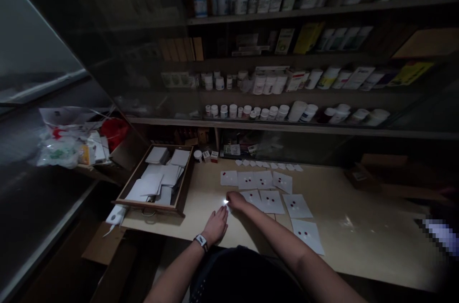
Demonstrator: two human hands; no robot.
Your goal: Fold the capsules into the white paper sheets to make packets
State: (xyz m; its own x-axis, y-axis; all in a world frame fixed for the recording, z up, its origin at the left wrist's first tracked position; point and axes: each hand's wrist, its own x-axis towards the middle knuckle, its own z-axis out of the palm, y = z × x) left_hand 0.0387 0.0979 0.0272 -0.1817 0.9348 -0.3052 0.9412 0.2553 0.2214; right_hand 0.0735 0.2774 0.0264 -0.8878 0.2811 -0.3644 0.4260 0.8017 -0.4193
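Observation:
My left hand (216,225) lies flat on the pale tabletop (204,186), fingers stretched out, with a watch (201,242) on the wrist. Just beyond its fingertips, my right hand (235,200) is closed in a pinch. A bright white spot (225,201) shows at those fingertips; what they hold is too small to make out. To the right of the hands, several white paper squares (304,213) lie in rough rows, bearing small red and white pills. A row of small folded white papers (268,165) runs along the back.
At the left, a wooden drawer (182,193) holds stacks of white paper. Shelves (247,124) of medicine bottles and boxes rise behind the table. Small boxes (214,156) stand near the drawer. A cardboard box (383,176) sits at the right, plastic bags (59,150) at the far left.

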